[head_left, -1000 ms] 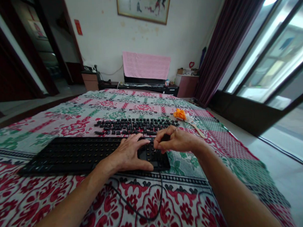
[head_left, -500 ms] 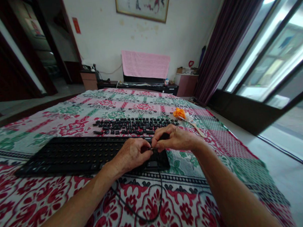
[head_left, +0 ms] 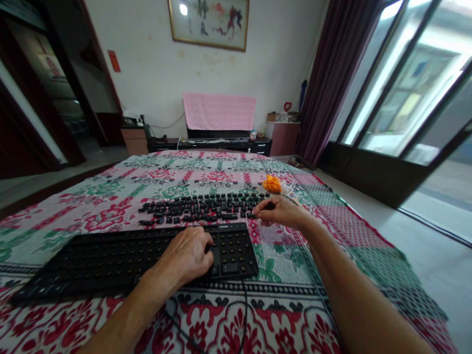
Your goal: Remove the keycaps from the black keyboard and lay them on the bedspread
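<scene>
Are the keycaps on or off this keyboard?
Mostly off: loose keycaps lie on the cloth beyond the keyboard, which shows rows of bare key positions. Cannot tell beneath the left hand.

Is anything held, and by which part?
Cannot be told; any grip is hidden: right hand bunched beside small black keycaps, left hand curled over long black keyboard.

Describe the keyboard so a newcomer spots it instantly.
On the flower-patterned cloth, look under the left hand for the keyboard: a long black board with a cable by its near edge. Unlike the loose black keycaps beyond it, it is one wide piece.
</scene>
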### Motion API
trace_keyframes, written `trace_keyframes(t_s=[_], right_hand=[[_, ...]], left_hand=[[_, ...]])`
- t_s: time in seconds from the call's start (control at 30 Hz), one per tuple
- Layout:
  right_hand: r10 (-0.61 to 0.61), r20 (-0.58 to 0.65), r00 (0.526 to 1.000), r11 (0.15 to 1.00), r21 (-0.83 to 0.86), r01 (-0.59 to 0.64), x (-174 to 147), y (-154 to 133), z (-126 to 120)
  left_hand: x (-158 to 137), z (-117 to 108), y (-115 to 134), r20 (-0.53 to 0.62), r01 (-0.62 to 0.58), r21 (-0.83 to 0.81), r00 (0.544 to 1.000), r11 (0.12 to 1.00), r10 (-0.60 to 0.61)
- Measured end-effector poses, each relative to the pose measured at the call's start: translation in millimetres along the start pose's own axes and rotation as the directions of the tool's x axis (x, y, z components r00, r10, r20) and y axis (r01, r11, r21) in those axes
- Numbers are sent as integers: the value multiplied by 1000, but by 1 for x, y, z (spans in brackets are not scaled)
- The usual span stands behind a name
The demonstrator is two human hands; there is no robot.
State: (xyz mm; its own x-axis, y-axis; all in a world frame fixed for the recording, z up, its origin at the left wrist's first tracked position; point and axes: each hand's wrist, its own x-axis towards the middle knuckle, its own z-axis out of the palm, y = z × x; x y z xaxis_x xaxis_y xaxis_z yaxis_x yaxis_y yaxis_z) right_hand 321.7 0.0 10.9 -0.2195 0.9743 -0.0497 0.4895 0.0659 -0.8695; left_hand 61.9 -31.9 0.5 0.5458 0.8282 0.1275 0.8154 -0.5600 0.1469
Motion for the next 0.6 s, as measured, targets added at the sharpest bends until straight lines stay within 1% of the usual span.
trace_keyframes(t_s=[0.1, 0.2, 0.27, 0.3, 0.4, 0.47, 0.53, 0.6], right_hand=[[-24, -119, 993, 1000, 15, 26, 3, 4, -8], [-51, -294, 954, 998, 13, 57, 7, 7, -14], [-43, -379, 924, 999, 0, 46, 9, 9, -15], [-36, -407, 913, 999, -4, 37, 9, 10, -16], [-20, -440, 898, 1000, -1, 22, 9, 11, -17], [-26, -448, 894, 1000, 3, 30, 9, 12, -18], [-44, -454, 890, 999, 0, 50, 10, 14, -19], [-60, -456, 888, 998, -7, 64, 12, 16, -19]], left_hand=[[10, -6, 7, -16, -25, -67, 1000, 997, 24], [31, -6, 27, -8, -90, -160, 996, 983, 90], [49, 0, 43, 7, -129, -128, 991, 983, 131], [58, 4, 51, 2, -125, -115, 992, 985, 126], [83, 22, 70, 6, -92, -81, 996, 993, 93], [96, 35, 78, -20, -81, -67, 997, 994, 80], [104, 46, 85, -21, -35, -41, 999, 999, 35], [108, 54, 90, -29, -14, -7, 999, 1000, 14]])
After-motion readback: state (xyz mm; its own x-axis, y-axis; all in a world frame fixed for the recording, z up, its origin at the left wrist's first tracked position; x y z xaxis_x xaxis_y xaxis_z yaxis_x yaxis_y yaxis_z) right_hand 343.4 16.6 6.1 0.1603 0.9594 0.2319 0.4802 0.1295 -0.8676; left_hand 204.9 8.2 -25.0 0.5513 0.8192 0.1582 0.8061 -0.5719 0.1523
